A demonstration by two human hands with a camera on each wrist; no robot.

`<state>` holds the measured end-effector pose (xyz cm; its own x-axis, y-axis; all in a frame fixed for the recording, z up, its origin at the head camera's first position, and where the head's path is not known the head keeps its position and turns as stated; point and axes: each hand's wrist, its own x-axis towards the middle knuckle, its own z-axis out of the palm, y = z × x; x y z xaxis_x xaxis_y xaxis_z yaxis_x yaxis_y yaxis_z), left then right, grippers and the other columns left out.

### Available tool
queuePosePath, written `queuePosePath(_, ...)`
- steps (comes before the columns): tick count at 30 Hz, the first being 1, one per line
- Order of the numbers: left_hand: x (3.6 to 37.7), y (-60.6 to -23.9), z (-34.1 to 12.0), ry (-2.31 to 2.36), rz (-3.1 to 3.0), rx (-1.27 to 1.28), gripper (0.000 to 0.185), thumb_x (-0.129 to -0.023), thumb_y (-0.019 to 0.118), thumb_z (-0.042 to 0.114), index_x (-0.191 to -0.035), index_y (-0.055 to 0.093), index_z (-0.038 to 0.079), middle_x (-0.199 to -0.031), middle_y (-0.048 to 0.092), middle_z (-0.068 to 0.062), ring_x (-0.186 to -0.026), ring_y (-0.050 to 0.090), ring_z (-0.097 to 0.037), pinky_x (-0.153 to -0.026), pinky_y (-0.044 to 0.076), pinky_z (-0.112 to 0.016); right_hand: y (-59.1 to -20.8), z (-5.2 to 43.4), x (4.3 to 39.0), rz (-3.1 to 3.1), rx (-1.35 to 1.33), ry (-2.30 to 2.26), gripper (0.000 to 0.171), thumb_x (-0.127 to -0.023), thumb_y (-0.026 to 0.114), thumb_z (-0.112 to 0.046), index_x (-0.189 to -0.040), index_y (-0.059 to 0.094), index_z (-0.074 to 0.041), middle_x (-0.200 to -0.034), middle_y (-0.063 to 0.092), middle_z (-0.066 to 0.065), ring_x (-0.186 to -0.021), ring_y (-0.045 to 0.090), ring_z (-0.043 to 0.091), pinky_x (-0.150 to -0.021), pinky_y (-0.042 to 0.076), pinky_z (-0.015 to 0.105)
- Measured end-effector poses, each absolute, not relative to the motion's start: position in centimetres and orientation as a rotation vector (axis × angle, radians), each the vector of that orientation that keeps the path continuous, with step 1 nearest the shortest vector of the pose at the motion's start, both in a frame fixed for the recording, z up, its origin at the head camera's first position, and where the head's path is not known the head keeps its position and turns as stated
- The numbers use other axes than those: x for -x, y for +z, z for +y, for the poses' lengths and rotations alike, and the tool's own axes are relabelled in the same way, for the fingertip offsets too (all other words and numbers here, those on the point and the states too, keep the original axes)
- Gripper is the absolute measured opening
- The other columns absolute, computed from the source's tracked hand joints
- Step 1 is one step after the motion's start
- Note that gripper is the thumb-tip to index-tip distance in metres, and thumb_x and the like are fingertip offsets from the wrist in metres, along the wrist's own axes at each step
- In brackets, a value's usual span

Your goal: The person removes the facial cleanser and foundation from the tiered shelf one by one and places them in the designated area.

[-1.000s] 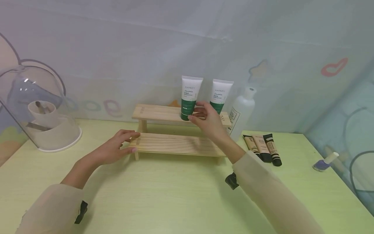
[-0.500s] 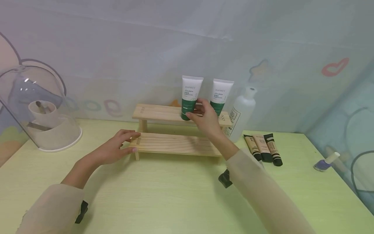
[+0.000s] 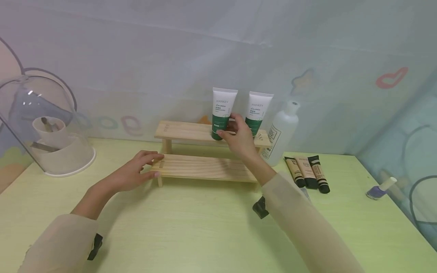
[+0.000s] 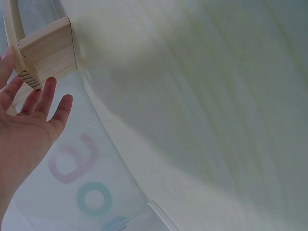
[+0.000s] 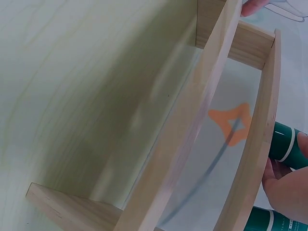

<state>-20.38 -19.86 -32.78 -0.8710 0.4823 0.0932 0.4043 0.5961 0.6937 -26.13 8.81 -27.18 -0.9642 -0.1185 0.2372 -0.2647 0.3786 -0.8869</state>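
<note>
Two-tier stepped shelf of pale unfinished pine (image 3: 205,167), standing on a light yellow-green wooden tabletop (image 3: 191,231) between the two hands. Left hand (image 3: 131,175): fingers straight and lying together, resting flat against the left end of the lower tier, thumb on top of the board; nothing pinched or enclosed. In the left wrist view that hand (image 4: 26,125) shows a flat palm with the fingers slightly spread, their tips at the end grain of the board. Right hand (image 3: 239,138): raised to the upper tier, fingers and thumb curled round the dark green lower part of a white-and-green squeeze tube lettered HANKEY (image 3: 222,113), which stands upright on its cap on the upper tier. In the right wrist view the fingers (image 5: 286,185) lie on the green cap end at the edge of the upper board. A second, matching white-and-green tube (image 3: 258,112) stands upright just right of the hand, also on the upper tier, close beside the first. Right of the shelf: a white plastic bottle with a narrow neck (image 3: 282,132). Near the right forearm: three small beige-and-black cosmetic tubes (image 3: 307,173) lying side by side. Far right: a lavender nail-polish bottle with a white cap (image 3: 379,189), on its side. Well left of the left hand: a clear domed plastic case on a white base (image 3: 44,125).
</note>
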Motion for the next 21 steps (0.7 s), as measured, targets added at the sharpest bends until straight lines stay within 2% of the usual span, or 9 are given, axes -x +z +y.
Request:
queuePosePath(10,20.43,-32.57,-19.80,1.122,2.717,-0.762,0.052,-0.093,0.055,0.017,-0.137,0.035,-0.002,-0.137,0.023,-0.025,-0.115,0.036,-0.041,-0.090,0.028,-0.065,-27.13,8.89,26.02,-2.496,-0.357,1.600,0.049,-0.086,0.065,-0.010,-0.128,0.041,-0.008,-0.117,0.056,0.011,-0.106,0.054,0.022,-0.088,0.044,0.031)
queuePosePath(21,20.60,-32.73,-19.94,1.119,2.719,-0.764,0.052,-0.093,0.055,0.017,-0.137,0.035,-0.002,-0.137,0.023,-0.025,-0.115,0.036,-0.041,-0.090,0.028,-0.065,-27.05,9.17,25.58,-2.514,-0.398,1.568,0.048,-0.085,0.065,-0.011,-0.126,0.041,-0.008,-0.115,0.057,0.012,-0.104,0.056,0.024,-0.085,0.046,0.034)
